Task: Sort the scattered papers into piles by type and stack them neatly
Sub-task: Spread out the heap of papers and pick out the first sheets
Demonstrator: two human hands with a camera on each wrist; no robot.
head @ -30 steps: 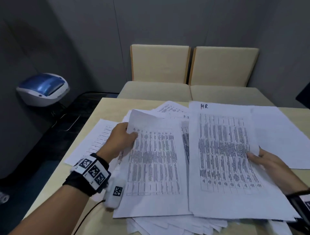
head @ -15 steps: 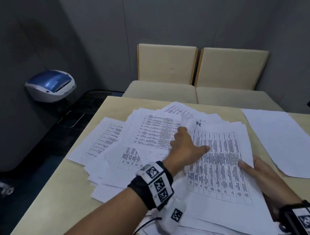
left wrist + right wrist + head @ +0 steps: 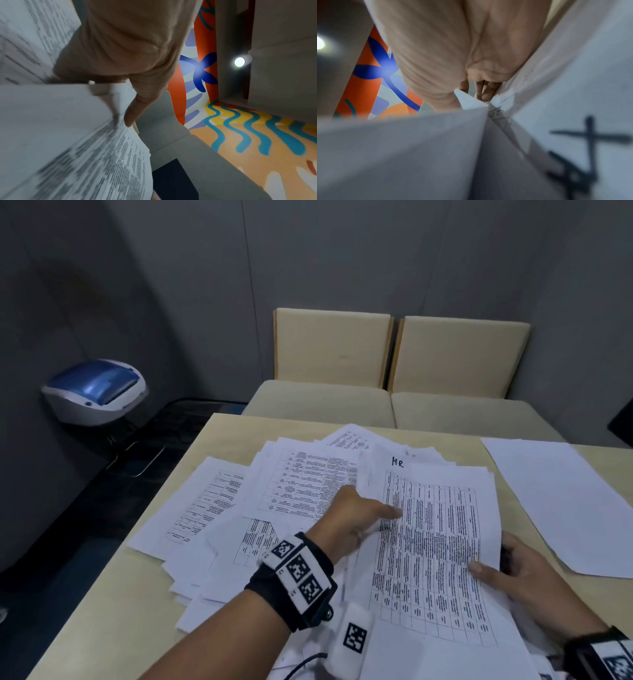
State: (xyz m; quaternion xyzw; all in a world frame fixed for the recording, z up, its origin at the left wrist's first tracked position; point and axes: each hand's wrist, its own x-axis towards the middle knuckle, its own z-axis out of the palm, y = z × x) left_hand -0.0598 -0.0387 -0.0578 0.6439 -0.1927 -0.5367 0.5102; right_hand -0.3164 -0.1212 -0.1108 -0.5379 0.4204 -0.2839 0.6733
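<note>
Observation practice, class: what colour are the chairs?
Cream chairs, best in the head view.

Two beige chairs behind the pale table, a blue-lidded white device at left.

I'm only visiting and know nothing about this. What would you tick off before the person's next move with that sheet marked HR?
1. Grip on the HR sheet: the left hand has its thumb on the left edge, and the right hand has its thumb on the right edge. Ok.
2. Only one sheet picked up: the layers underneath are hidden. Cannot tell.
3. Type readable: "HR" is handwritten at the top. Ok.
4. A place to put it: a separate stack lies to the right on the table, blank face up. Whether its type matches: cannot tell.
5. Rest sorted: the heap lies fanned out and overlapping. Not ok.
</note>
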